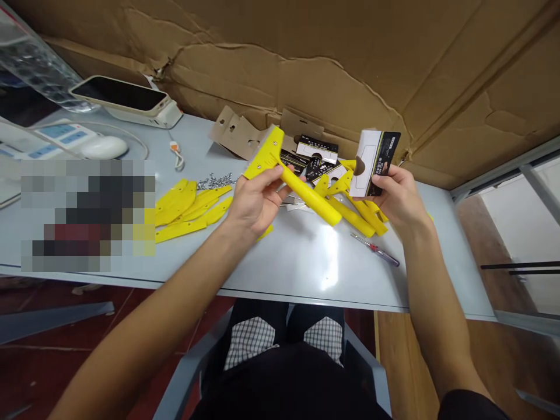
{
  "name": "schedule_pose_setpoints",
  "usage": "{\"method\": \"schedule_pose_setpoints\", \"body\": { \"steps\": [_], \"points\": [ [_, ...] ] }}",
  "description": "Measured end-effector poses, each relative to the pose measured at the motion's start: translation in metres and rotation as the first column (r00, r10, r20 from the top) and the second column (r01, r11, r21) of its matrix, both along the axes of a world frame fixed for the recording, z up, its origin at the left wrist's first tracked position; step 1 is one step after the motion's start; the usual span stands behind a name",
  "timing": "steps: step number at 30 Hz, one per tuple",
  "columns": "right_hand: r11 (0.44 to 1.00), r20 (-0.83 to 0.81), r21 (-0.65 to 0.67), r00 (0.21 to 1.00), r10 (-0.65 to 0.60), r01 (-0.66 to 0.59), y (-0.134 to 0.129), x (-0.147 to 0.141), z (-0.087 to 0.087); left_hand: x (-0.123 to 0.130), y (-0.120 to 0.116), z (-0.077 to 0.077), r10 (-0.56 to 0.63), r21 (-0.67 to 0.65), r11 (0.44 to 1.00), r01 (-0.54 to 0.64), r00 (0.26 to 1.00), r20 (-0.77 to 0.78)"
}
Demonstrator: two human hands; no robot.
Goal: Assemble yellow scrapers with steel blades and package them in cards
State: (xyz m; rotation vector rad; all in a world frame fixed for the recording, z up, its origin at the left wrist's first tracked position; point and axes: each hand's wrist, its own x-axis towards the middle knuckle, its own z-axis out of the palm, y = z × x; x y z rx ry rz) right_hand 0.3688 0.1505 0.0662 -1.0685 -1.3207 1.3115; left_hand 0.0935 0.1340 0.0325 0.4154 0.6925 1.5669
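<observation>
Two hands are occupied: the left hand [256, 201] is clamped on the yellow scraper [292, 182]; right of it, the right hand [396, 195] grips the card sleeve [375, 160] (opening should be kept square to the blade).

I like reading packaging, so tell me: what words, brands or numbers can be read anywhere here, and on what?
None can be read.
Card sleeve in the right hand: pale print, too small.
Black cards on the table: print blurred.
Power strip: marks unreadable.
</observation>
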Motion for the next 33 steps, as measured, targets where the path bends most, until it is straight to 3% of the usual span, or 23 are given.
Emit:
{"method": "schedule_pose_setpoints", "body": {
  "steps": [3, 7, 13, 18, 22, 25, 30, 33],
  "points": [
    [1.000, 0.051, -0.022, 0.999, -0.016, 0.017, -0.003, 0.001, -0.006, -0.011, 0.005, 0.008, 0.091, 0.019, 0.995, -0.093, 0.993, 0.080],
    [0.998, 0.104, -0.009, 0.993, 0.057, -0.057, -0.007, 0.000, -0.012, -0.018, 0.009, 0.011, 0.160, -0.002, 0.987, -0.160, 0.987, 0.023],
    [0.986, 0.150, 0.006, 0.975, 0.161, -0.164, -0.014, -0.016, -0.020, -0.019, 0.012, 0.000, 0.153, 0.045, 0.988, -0.151, 0.987, -0.052],
    [0.978, 0.324, 0.160, 0.943, 0.076, -0.134, -0.018, -0.017, -0.011, -0.020, 0.013, 0.000, 0.132, 0.047, 0.991, -0.128, 0.987, -0.089],
    [0.896, 0.548, 0.373, 0.837, -0.005, -0.239, -0.021, -0.006, 0.005, -0.019, 0.011, 0.004, 0.146, -0.002, 0.989, -0.146, 0.989, -0.020],
    [0.830, 0.701, 0.431, 0.711, -0.060, -0.355, -0.025, -0.004, 0.009, -0.019, 0.012, 0.004, 0.152, -0.002, 0.988, -0.152, 0.988, -0.034],
    [0.821, 0.842, 0.415, 0.508, -0.183, -0.393, -0.033, -0.015, 0.002, -0.021, 0.015, -0.003, 0.148, 0.008, 0.989, -0.148, 0.984, -0.098],
    [0.822, 0.830, 0.434, 0.518, -0.206, -0.369, -0.034, -0.020, -0.001, -0.018, 0.013, -0.003, 0.136, 0.028, 0.991, -0.134, 0.986, -0.093]
  ]
}}
